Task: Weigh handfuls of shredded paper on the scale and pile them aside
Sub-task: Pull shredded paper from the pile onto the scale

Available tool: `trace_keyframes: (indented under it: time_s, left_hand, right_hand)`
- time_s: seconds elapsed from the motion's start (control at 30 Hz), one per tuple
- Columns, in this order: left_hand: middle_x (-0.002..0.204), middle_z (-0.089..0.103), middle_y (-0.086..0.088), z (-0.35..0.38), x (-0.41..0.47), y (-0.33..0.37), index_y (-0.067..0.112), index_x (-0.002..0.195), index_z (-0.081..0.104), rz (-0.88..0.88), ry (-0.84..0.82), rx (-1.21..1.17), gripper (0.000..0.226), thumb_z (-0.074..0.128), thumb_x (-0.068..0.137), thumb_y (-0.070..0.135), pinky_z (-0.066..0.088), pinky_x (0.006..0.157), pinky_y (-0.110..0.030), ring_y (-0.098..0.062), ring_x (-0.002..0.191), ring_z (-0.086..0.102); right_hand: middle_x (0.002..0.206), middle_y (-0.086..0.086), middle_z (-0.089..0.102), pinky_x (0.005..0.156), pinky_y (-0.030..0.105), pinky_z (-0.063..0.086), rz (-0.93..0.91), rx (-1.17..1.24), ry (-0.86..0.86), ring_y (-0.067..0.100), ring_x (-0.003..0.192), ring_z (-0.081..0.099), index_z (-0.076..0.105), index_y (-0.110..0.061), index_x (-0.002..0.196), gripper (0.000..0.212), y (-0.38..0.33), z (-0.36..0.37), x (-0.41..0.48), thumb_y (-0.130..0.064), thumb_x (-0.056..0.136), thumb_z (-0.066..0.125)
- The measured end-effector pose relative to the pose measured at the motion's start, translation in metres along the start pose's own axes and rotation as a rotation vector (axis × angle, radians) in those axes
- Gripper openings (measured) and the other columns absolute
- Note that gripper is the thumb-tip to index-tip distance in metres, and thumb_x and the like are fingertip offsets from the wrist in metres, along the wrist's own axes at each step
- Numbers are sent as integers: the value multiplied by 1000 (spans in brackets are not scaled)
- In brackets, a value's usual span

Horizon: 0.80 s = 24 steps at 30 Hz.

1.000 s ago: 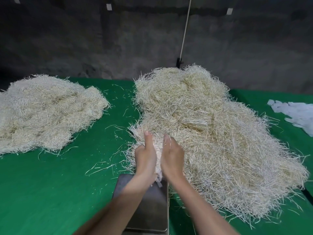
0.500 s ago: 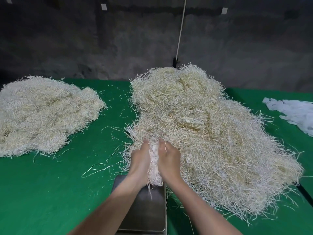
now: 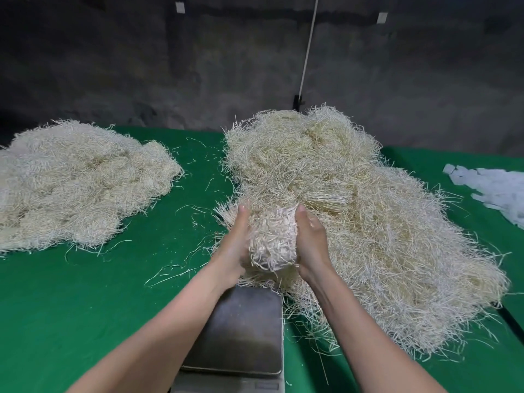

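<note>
Both hands are cupped round one handful of shredded paper (image 3: pixel 272 242), the left hand (image 3: pixel 236 245) pressing it from one side and the right hand (image 3: pixel 309 242) from the other, fingers curved about the wad so that it is gripped between them. The handful sits lifted at the near edge of the big heap (image 3: pixel 354 222) in the middle of the green table (image 3: pixel 85 293), just beyond the scale (image 3: pixel 241 330), whose steel plate lies bare. To my eye this handful has not yet been weighed: it wants bringing back a little and setting down on the plate. Off to the left a second pile (image 3: pixel 76 182) lies well apart from the heap, and I take that for the paper already weighed and put aside. It is a fair mound, yet the heap it is drawn from looks larger, so I judge less than half is done. Some white scraps (image 3: pixel 493 188) lie at the far right.
</note>
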<state>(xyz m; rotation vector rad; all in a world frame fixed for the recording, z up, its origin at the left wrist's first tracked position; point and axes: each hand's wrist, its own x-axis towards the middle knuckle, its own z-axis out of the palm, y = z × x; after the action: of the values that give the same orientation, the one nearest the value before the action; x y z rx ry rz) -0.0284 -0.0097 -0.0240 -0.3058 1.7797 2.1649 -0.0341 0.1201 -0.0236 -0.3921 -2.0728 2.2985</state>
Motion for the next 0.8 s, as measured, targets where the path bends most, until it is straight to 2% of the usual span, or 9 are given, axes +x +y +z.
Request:
trace_keyframes:
  time_s: [0.07,0.13,0.23,0.4,0.5,0.57,0.67,0.73,0.8]
  left_hand:
    - [116,67,-12,9,-5,-5,19,126,55,-79,-45,-149,70,36,84,72,45,97,-52,-30,105,65]
    - [79,74,-7,14,-1,-3,8,99,65,27,101,-201,48,46,94,52,58,70,-35,-20,71,72]
    - [38,50,7,14,-1,-5,8,61,51,301,354,-107,37,50,98,8,34,35,-13,-2,33,46]
    - [58,54,-10,21,-13,-26,0,68,57,305,299,-21,47,50,96,37,43,51,-28,-15,54,52]
    - [50,51,4,11,-5,-18,16,63,53,375,384,-57,34,51,97,11,38,38,-16,-5,38,48]
    - [41,48,9,10,-7,-20,21,53,54,359,367,-65,46,49,96,4,30,35,-16,-8,37,43]
    - [37,34,9,7,-9,-17,20,38,43,462,298,186,61,50,96,38,23,37,-18,-5,34,28]
    - [43,39,4,-4,-3,-10,18,46,43,594,353,433,56,46,92,49,26,41,-22,-9,39,32]
    - [51,47,-2,-5,-1,-4,11,53,47,623,371,665,55,43,96,46,31,45,-23,-16,48,41]
  right_hand:
    - [138,2,48,101,38,40,-171,-230,-1,18,121,47,45,-28,127,35,4,7,-6,-46,97,38]
    - [120,-5,54,91,30,44,-427,-528,-4,12,109,52,46,-27,123,37,21,20,-24,-49,98,32]
    - [94,-7,58,64,24,39,-562,-566,12,5,78,53,45,-30,106,37,33,36,-44,-59,93,27]
    - [65,-10,55,44,12,37,-528,-331,171,-5,50,50,58,-23,92,24,25,30,-39,-23,101,36]
    - [52,-6,44,42,16,30,-536,-451,200,0,48,46,43,-31,73,27,37,51,-52,-38,99,36]
    - [57,-5,47,44,18,30,-473,-485,155,3,48,42,46,-22,75,28,38,49,-46,-30,101,37]
    - [82,-4,57,54,7,36,-322,-293,94,11,72,53,52,-23,86,22,17,23,-33,-22,101,37]
    - [117,-6,56,80,13,41,-298,-126,-15,10,107,53,51,-36,105,18,7,15,-33,-38,99,35]
    - [143,-11,41,102,29,35,-351,-191,-117,5,127,40,42,-39,131,49,0,22,-32,-61,91,24]
